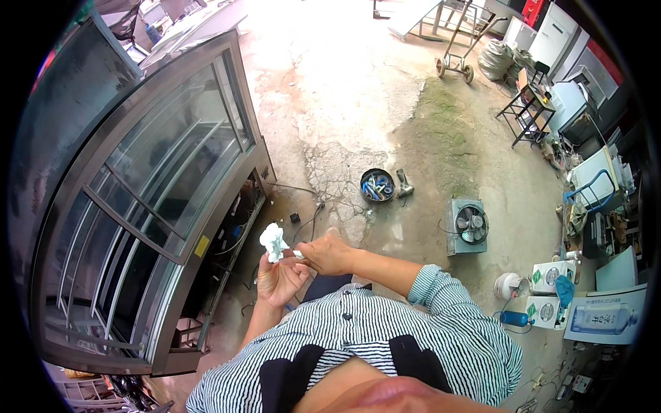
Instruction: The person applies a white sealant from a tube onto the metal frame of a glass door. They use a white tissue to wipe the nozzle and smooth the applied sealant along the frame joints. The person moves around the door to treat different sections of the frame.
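Note:
My left hand (278, 281) is raised in front of my chest, its thumb and fingers pinching a crumpled white wad (273, 240) that looks like tissue. The wad sticks up above the fingertips. Close beside it on the right, my right hand (329, 254) is bent inward with its fingers closed. A small white scrap (298, 254) shows at its fingertips, between the two hands. Whether this scrap is joined to the larger wad I cannot tell.
At left stands a large glass-fronted display cabinet (172, 151), its lower compartment uncovered. A round pan of tools (377, 186) and a power drill (405, 184) lie on the concrete floor ahead. Right are a fan unit (469, 226), boxes (549, 277), a stool (529, 107) and a hand truck (460, 51).

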`<state>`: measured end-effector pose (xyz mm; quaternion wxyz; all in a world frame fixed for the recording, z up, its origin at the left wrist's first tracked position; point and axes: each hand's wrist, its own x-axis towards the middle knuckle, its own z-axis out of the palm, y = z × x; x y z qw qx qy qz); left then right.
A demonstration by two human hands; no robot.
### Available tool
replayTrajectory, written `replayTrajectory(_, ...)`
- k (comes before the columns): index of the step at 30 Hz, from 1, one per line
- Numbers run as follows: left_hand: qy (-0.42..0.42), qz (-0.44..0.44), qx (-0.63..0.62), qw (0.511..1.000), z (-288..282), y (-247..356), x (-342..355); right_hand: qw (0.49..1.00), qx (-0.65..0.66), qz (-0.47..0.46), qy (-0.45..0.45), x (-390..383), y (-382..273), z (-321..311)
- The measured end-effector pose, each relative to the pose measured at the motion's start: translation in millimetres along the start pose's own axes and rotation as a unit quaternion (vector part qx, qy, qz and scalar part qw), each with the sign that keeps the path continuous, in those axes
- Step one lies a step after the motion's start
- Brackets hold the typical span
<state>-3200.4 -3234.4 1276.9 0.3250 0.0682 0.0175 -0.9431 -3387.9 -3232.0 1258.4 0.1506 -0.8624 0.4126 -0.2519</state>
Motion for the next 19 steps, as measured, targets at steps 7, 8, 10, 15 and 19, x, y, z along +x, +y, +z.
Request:
replayTrajectory(7,0.014,-0.049,0.005,0.999,35.4,118.0,231.0,0.984,0.053,0.099,0.136,106.0,196.8,-40.4)
replayTrajectory(8,0.016,-0.078,0.039,0.996,52.7,132.1,275.7,0.974,0.054,0.114,0.19,116.8,228.7,-61.8)
replayTrajectory(10,-0.025,-0.167,0.056,0.984,94.1,144.5,350.0,0.956,0.04,0.112,0.268,134.6,258.9,-131.1)
replayTrajectory(15,0.024,-0.272,0.106,0.956,150.4,170.8,511.5,0.945,-0.017,0.176,0.276,164.9,377.6,-226.4)
replayTrajectory(19,0.01,-0.338,0.067,0.939,140.8,214.2,624.0,0.935,0.043,0.182,0.3,209.9,469.7,-245.6)
